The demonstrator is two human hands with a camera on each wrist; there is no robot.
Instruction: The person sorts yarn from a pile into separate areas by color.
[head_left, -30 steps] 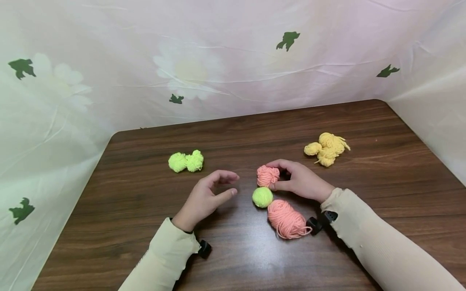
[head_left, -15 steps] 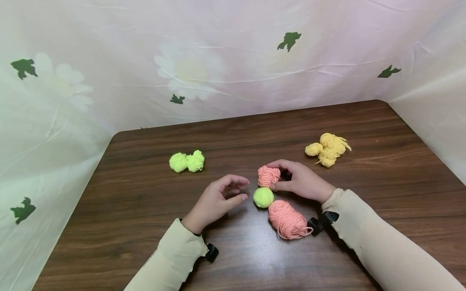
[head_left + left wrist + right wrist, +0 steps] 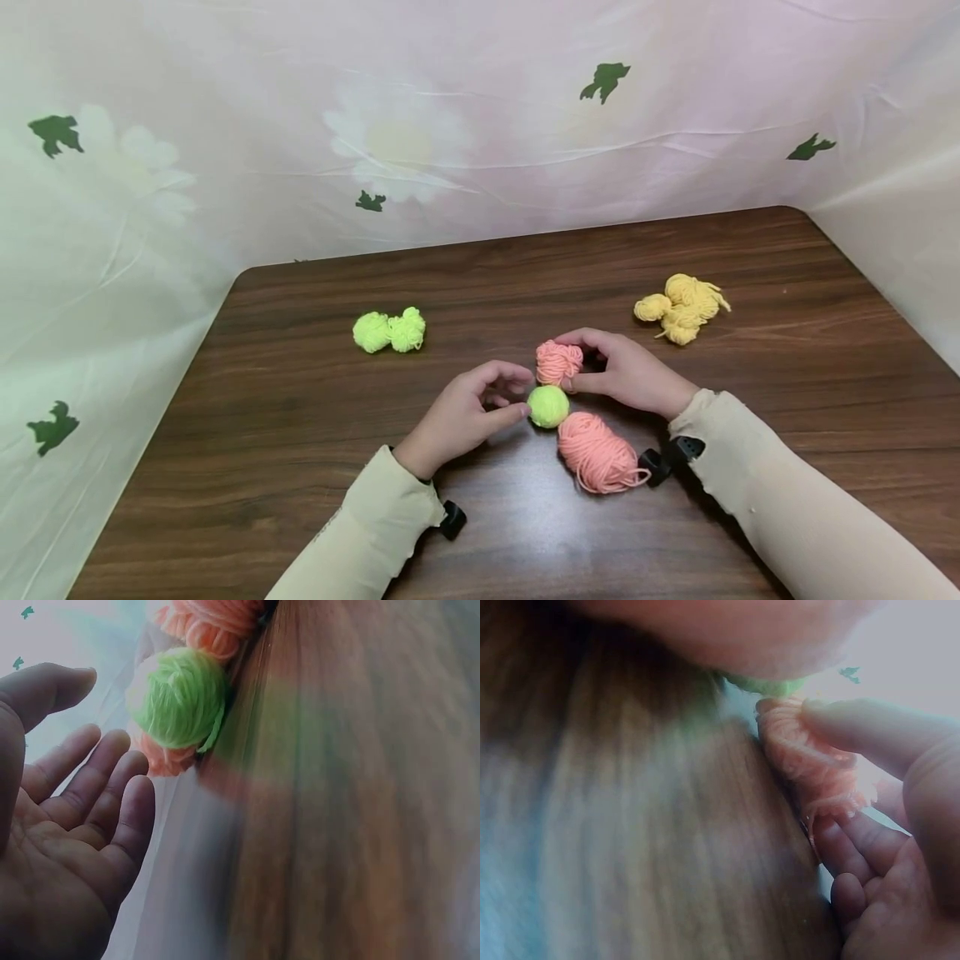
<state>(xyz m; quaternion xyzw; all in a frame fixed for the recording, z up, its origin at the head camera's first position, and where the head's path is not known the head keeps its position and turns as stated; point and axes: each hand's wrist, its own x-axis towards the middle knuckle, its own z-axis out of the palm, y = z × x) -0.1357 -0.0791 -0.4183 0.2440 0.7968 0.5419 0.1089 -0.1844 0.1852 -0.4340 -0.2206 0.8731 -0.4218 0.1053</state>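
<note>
My right hand point(image 3: 626, 372) holds a small pink yarn ball point(image 3: 558, 362) between thumb and fingers. In the right wrist view the thumb lies against that pink yarn point(image 3: 810, 757), and the fingers are on its other side. A round neon-green yarn ball point(image 3: 548, 407) sits just in front of it. Left of the green ball is my left hand point(image 3: 465, 414), its fingers relaxed and the thumb tip close to the ball. The left wrist view shows a gap between this hand and the green ball point(image 3: 180, 697). A larger pink yarn skein point(image 3: 597, 452) lies nearest me, by the green ball.
Two neon-green yarn balls point(image 3: 389, 331) lie together at the back left of the brown wooden table point(image 3: 262, 400). Toward the back right is a cluster of yellow yarn balls point(image 3: 684, 308). A flowered cloth point(image 3: 480, 125) hangs behind the table.
My left hand has moved right, up close to the green ball. The right hand stays at the small pink ball. The whole head view has shifted slightly.
</note>
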